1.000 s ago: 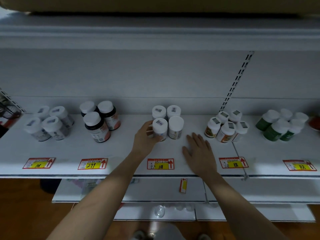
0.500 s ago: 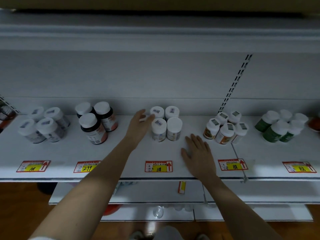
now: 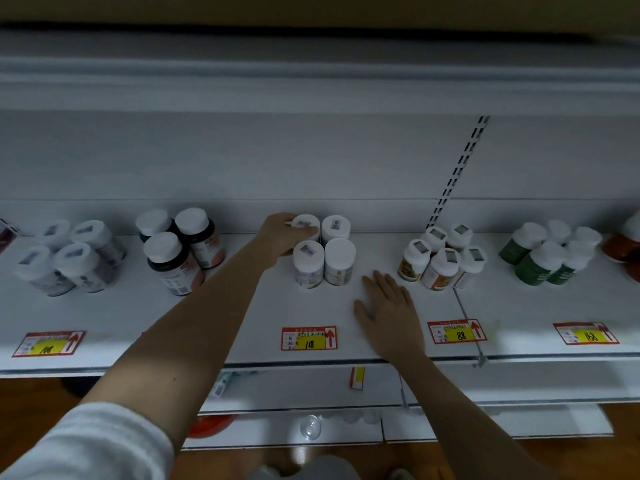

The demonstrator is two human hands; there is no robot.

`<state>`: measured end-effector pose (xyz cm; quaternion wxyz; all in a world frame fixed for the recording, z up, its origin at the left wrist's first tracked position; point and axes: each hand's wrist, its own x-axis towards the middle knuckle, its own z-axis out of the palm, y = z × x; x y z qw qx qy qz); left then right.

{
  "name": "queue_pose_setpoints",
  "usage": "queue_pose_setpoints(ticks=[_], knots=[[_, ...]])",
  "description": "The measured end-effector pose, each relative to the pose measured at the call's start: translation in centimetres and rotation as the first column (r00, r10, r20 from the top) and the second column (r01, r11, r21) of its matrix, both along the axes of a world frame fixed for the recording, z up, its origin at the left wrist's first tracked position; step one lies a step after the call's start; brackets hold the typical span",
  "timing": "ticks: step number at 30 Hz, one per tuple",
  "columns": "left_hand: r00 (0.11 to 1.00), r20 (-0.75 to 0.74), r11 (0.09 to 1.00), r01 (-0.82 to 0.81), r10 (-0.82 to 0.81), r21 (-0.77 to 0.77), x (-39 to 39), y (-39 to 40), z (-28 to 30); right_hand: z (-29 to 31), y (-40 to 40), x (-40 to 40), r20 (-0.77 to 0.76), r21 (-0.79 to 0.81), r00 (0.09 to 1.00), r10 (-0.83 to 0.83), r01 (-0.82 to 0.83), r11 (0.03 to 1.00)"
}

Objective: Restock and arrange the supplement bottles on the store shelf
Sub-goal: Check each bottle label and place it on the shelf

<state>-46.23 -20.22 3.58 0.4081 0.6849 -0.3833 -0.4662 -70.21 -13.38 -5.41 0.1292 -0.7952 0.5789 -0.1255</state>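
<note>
Several white supplement bottles stand in a tight square at the middle of the white shelf [image 3: 263, 327]. My left hand [image 3: 282, 235] reaches to the back-left white bottle [image 3: 306, 224] and its fingers curl round that bottle's side below the cap. The front-left white bottle [image 3: 308, 265] and the front-right white bottle [image 3: 339, 261] stand just before it. My right hand [image 3: 389, 308] lies flat on the shelf, fingers straight, to the right of the square and apart from it.
On the left stand dark bottles [image 3: 173, 261] and grey-labelled bottles [image 3: 69, 261]. To the right are orange-labelled bottles [image 3: 440, 265] and green bottles [image 3: 540, 258]. Red and yellow price tags [image 3: 308, 338] line the front edge. Lower shelves [image 3: 304, 386] show below.
My left hand let go of the front-left white bottle, moved back along the left side of the square and took hold of the back-left bottle. My right hand stayed flat on the shelf.
</note>
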Motion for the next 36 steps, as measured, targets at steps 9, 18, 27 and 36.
queue_pose_setpoints(ticks=[9, 18, 27, 36], knots=[[0.973, 0.168, 0.974, -0.124, 0.156, -0.188, 2.4, 1.1, 1.7, -0.1, -0.2, -0.2, 0.010, 0.007, 1.000, 0.004, -0.004, 1.000], [0.986, 0.030, 0.940, -0.147, 0.164, -0.307, 3.2, 5.9, 6.8, 4.0, -0.3, -0.3, 0.483, 0.211, 0.863, -0.148, 0.049, 0.976], [0.998, 0.007, 0.982, 0.065, -0.065, -0.179, -0.4, 13.7, 9.8, 13.8, 5.6, 3.2, 0.905, 0.327, 0.381, -0.187, -0.344, 0.880], [0.986, 0.034, 0.971, 0.168, -0.165, -0.168, -2.7, 15.5, 9.8, 13.7, 8.1, 3.5, 0.913, 0.395, 0.274, -0.301, -0.419, 0.817]])
